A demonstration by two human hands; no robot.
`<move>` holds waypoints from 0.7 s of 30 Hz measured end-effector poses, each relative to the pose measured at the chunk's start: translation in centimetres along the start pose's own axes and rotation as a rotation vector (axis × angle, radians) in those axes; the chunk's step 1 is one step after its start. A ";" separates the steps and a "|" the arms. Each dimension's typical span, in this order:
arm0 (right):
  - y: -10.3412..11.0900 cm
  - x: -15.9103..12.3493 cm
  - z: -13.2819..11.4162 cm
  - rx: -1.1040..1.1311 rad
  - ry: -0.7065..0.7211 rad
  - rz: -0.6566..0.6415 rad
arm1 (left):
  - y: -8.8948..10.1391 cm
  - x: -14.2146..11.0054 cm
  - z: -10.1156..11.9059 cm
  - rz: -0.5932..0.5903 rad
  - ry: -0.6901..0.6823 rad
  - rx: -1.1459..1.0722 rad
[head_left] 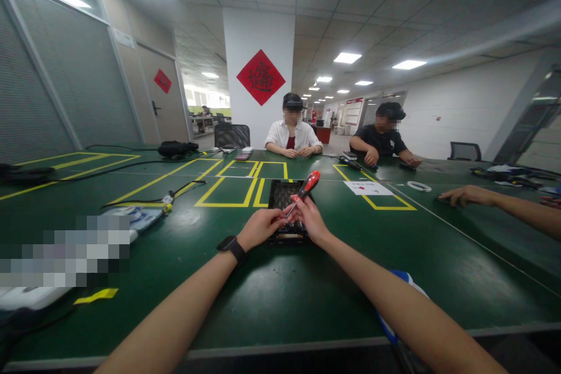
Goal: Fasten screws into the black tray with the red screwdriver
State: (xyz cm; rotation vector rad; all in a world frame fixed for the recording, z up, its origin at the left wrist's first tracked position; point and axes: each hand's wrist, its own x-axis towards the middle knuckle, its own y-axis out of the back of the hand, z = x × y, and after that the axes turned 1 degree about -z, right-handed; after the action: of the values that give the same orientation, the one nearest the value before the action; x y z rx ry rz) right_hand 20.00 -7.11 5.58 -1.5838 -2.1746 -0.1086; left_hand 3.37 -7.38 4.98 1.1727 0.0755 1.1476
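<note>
In front of me on the green worktop (pixel 245 280) sits a black case (pixel 287 241), open at the top and divided inside. Rows of small pieces lie in it, some dark and some pale, too small to tell apart from here, and my hands hide part of them.

Above the case I grip a screwdriver (pixel 309 184) in my right hand (pixel 312 219). Its red and black handle tilts up and away to the right, and its thin shaft slopes down to the left. The fingers of my left hand (pixel 262 227) are drawn together at the shaft's lower end; I cannot tell whether they pinch the shaft itself or a small piece. A dark watch (pixel 232 248) is on my left wrist.

Off to the left lies a bag (pixel 146 218) with blue print; its contents I cannot make out. To the right of the case are a white sheet (pixel 368 188) and, beyond it, a white ring (pixel 419 186). Farther right, a co-worker's hand (pixel 467 194) rests near the worktop.
</note>
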 end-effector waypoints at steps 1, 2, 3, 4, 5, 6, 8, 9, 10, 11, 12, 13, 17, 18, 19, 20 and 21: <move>0.0 0.0 0.0 -0.003 0.004 0.003 | 0.0 0.0 0.0 0.010 0.004 0.004; 0.0 0.0 -0.1 -0.007 0.008 0.005 | 0.0 -0.1 0.1 0.019 0.009 0.007; -0.1 -0.1 -0.1 -0.012 0.012 0.006 | -0.1 -0.1 0.1 0.024 0.014 0.010; -0.1 -0.1 -0.1 -0.016 0.016 0.006 | -0.1 -0.1 0.1 0.030 0.019 0.011; -0.1 -0.1 -0.1 -0.019 0.020 0.005 | -0.1 -0.1 0.1 0.036 0.022 0.010; -0.1 -0.2 -0.1 -0.021 0.023 0.004 | -0.1 -0.1 0.1 0.039 0.020 0.009; -0.1 -0.2 -0.1 -0.021 0.027 -0.001 | -0.1 -0.1 0.1 0.040 0.015 0.008; -0.1 -0.2 -0.1 -0.020 0.027 -0.005 | -0.1 0.0 0.1 0.039 0.012 0.008; -0.1 -0.2 -0.1 -0.018 0.025 -0.009 | -0.1 0.0 0.1 0.035 0.010 0.011; -0.1 -0.1 -0.1 -0.015 0.022 -0.013 | 0.0 0.0 0.1 0.031 0.006 0.014; 0.0 -0.1 0.0 -0.012 0.018 -0.018 | 0.0 0.0 0.2 0.026 0.003 0.018; 0.0 0.0 0.0 -0.008 0.014 -0.023 | 0.1 0.0 0.1 0.021 -0.001 0.020; 0.2 0.1 0.3 -0.004 0.000 -0.034 | 0.1 0.1 0.0 0.006 -0.007 0.025; 0.3 0.2 0.4 -0.005 -0.001 -0.035 | 0.1 0.1 0.0 0.004 -0.009 0.028; 0.3 0.2 0.5 -0.006 -0.002 -0.034 | 0.1 0.1 -0.1 0.003 -0.013 0.031; 0.4 0.2 0.5 -0.008 -0.001 -0.034 | 0.1 0.0 -0.1 0.001 -0.017 0.032; 0.4 0.2 0.5 -0.011 0.001 -0.033 | 0.1 0.0 -0.1 0.002 -0.020 0.032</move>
State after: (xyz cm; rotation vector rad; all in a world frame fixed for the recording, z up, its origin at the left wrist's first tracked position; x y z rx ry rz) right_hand 20.13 -6.63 5.14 -1.5534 -2.2038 -0.1323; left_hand 3.24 -7.31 5.06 1.2126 0.0778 1.1398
